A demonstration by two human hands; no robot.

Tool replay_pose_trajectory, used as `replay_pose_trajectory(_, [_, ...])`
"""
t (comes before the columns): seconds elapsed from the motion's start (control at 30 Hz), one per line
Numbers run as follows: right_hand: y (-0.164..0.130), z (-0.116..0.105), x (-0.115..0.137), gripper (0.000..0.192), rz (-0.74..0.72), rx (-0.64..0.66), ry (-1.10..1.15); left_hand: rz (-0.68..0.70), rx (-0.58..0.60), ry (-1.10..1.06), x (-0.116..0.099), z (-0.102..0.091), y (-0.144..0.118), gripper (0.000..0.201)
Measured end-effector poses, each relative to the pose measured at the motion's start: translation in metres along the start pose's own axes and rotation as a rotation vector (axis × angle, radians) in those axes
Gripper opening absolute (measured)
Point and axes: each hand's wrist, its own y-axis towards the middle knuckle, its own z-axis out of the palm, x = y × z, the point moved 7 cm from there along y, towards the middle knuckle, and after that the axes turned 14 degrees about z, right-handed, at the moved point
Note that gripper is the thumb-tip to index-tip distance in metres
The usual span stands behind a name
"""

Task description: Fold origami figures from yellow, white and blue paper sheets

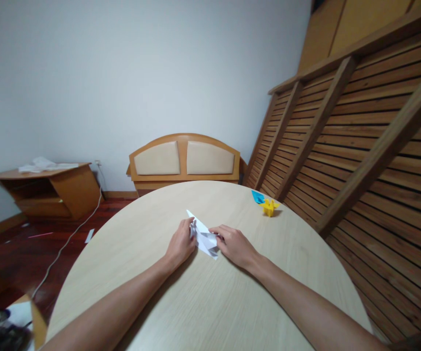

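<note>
Yellow origami figure [269, 207] and blue folded paper [258, 197] sit near the far-right rim of the round table [203, 302]. Slatted wooden panel [376, 161] bounds the right side. White folded paper [203, 237] lies between the hands: left hand [181, 242] grips one side, right hand [235, 246] pinches the other. Tabletop extends outward from both hands.

The folded sheet [203, 238] is smooth, matt paper; the yellow figure [269, 208] looks like paper too. The table [210, 312] has a smooth, wood-grain surface, dull rather than shiny. The slatted panel [327, 119] is matt wood, the floor [23, 253] glossy.
</note>
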Motion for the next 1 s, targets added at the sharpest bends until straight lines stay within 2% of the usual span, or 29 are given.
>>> replay_pose_trajectory(0.17, [-0.001,-0.011,-0.003,0.041,-0.014,-0.088,0.058,0.020,-0.236,-0.191,0.005,-0.010,0.004,0.052])
replay_pose_trajectory(0.27, [-0.001,-0.021,-0.009,0.046,0.008,-0.149,0.065,-0.037,-0.314,-0.303,0.005,-0.015,0.006,0.051])
replay_pose_trajectory(0.37, [-0.001,-0.027,-0.017,0.049,0.043,-0.170,0.066,-0.079,-0.298,-0.389,-0.001,-0.015,0.006,0.049])
replay_pose_trajectory(0.63, [0.001,-0.024,-0.022,0.044,0.058,-0.116,0.110,-0.076,-0.126,-0.527,-0.028,-0.005,0.004,0.047])
replay_pose_trajectory(0.73, [0.004,-0.027,-0.024,0.036,0.072,-0.139,0.130,-0.102,-0.081,-0.556,-0.031,-0.003,0.002,0.042])
replay_pose_trajectory(0.9, [0.003,-0.028,-0.029,0.033,0.123,-0.137,0.146,-0.215,-0.107,-0.598,-0.026,-0.002,0.000,0.032])
replay_pose_trajectory(1.0, [0.001,-0.027,-0.026,0.035,0.105,-0.110,0.194,-0.265,-0.161,-0.652,-0.022,-0.002,-0.001,0.039])
